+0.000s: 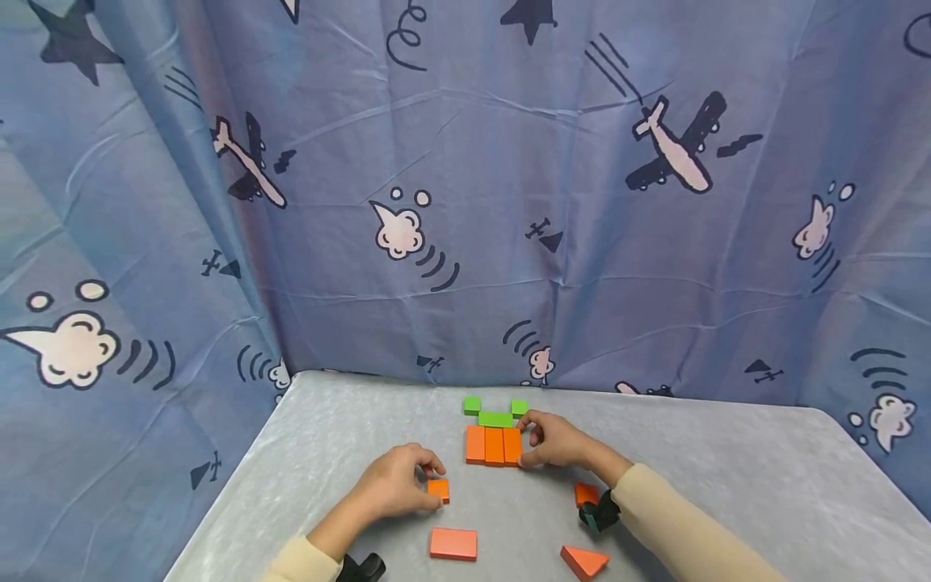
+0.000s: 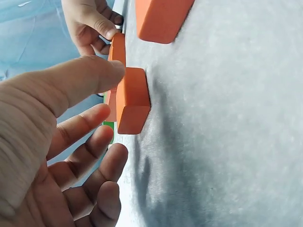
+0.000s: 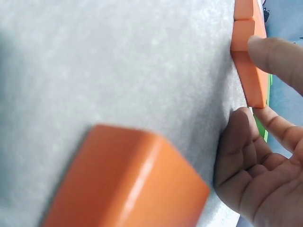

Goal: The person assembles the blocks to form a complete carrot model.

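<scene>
Three orange rectangular blocks (image 1: 494, 446) lie side by side, touching, in the head view. My right hand (image 1: 556, 440) is at the rightmost one; in the right wrist view its thumb touches the near end of that orange block (image 3: 251, 78) and a fingertip meets the far end. Beyond lie a green rectangular block (image 1: 496, 419) and two small green blocks (image 1: 472, 406). My left hand (image 1: 398, 482) is around a small orange block (image 1: 439, 491) on the table. Its thumb is against or just beside that block, and its other fingers are spread apart from it.
A salmon-coloured rectangular block (image 1: 453, 544) lies near the front. At front right are an orange triangular block (image 1: 584, 562) and another orange block (image 1: 586, 494), partly hidden by the right wrist's black camera (image 1: 600, 512). A patterned blue curtain (image 1: 465, 202) hangs behind the grey table (image 1: 698, 469).
</scene>
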A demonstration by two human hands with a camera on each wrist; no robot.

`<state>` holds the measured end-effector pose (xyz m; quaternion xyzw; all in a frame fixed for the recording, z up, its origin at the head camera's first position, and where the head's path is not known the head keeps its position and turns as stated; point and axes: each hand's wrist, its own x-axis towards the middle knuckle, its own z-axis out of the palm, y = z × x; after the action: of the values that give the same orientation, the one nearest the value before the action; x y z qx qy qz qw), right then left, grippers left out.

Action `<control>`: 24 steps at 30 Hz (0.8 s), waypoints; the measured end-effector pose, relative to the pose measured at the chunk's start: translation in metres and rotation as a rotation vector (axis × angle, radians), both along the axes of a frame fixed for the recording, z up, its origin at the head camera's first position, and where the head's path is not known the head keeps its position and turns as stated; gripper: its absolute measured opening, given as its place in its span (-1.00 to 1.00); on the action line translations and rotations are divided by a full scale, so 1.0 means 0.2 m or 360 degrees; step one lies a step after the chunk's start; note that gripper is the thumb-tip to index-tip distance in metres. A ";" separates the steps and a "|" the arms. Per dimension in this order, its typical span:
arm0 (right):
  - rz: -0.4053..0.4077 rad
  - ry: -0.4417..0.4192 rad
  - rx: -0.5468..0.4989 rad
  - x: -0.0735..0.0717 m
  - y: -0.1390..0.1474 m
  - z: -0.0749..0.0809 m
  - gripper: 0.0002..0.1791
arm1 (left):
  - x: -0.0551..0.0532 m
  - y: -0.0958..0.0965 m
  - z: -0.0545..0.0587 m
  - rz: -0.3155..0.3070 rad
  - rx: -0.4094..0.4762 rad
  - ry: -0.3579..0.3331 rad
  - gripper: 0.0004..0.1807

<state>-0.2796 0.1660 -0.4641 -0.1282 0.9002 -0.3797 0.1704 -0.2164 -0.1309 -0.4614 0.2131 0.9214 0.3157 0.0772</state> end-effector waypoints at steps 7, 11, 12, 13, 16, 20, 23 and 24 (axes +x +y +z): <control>-0.0016 -0.0003 -0.0005 0.00 0.01 0.00 -0.48 | -0.01 0.00 -0.02 -0.0015 0.0004 0.0026 -0.69; -0.0019 0.0002 0.0014 0.00 0.01 0.00 -0.48 | -0.01 0.01 -0.03 -0.0021 0.0006 0.0025 -0.72; -0.0018 0.0006 0.0017 0.00 0.01 0.00 -0.48 | -0.01 0.01 -0.03 -0.0021 0.0005 0.0022 -0.73; -0.0019 0.0008 0.0019 0.00 0.01 0.00 -0.48 | -0.01 0.01 -0.03 -0.0019 0.0004 0.0019 -0.73; -0.0017 0.0004 0.0013 0.00 0.01 0.01 -0.48 | -0.01 0.02 -0.03 -0.0014 -0.0003 0.0004 -0.73; 0.0007 -0.0002 0.0021 0.00 0.01 0.01 -0.48 | -0.02 0.04 -0.03 -0.0024 -0.0005 -0.0026 -0.73; 0.0001 -0.0020 0.0026 0.00 0.00 0.01 -0.49 | -0.03 0.07 -0.03 -0.0044 0.0002 -0.0012 -0.73; -0.0010 -0.0026 0.0023 0.00 0.00 0.01 -0.49 | -0.04 0.09 -0.03 -0.0051 0.0001 0.0002 -0.73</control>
<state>-0.2795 0.1663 -0.4626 -0.1211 0.9019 -0.3746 0.1775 -0.2246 -0.1132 -0.4671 0.2282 0.9178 0.3146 0.0818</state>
